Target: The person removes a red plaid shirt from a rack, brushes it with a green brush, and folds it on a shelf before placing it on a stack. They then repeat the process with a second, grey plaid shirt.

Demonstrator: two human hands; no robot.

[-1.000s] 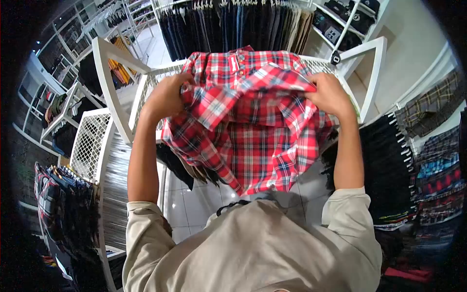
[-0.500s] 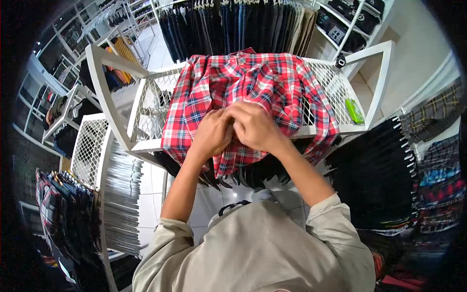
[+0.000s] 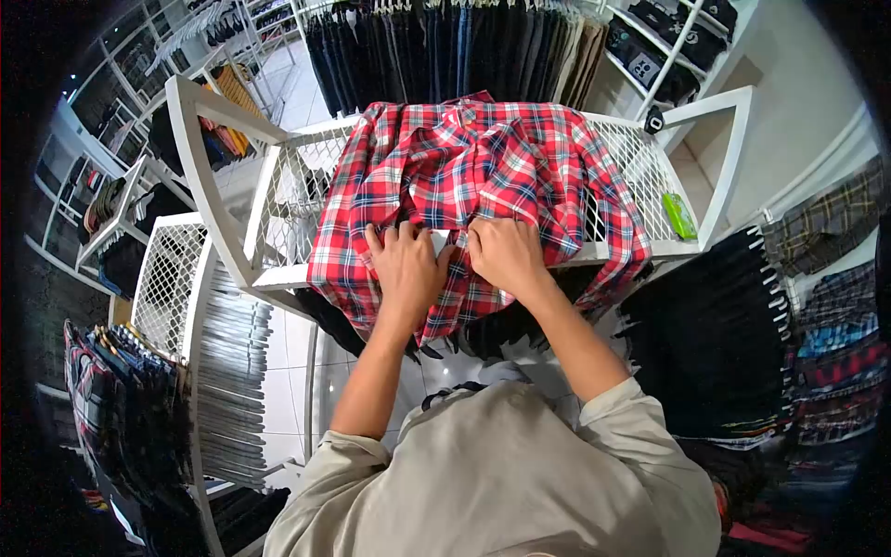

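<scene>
A red, white and navy plaid shirt (image 3: pixel 464 176) is spread over a white mesh rack top (image 3: pixel 640 158), its lower part hanging over the near edge. On the shirt's left side lies my left hand (image 3: pixel 406 265), fingers spread and pressing on the cloth. A small white piece (image 3: pixel 440 241), perhaps a tag, shows beside its thumb. My right hand (image 3: pixel 506 252) is just to the right, its fingers curled down against the shirt's front and closed on the fabric. The fingertips of the right hand are partly hidden.
A green packet (image 3: pixel 678 216) lies on the mesh at the right. White raised side frames (image 3: pixel 204 176) flank the rack top. Trousers (image 3: pixel 445 51) hang behind it. Dark garments (image 3: pixel 710 334) hang at the right, more clothes (image 3: pixel 130 399) at the lower left.
My hands were together over the shirt's middle; they have moved apart. The left hand has opened flat on the cloth, and the white piece has come into view between them.
</scene>
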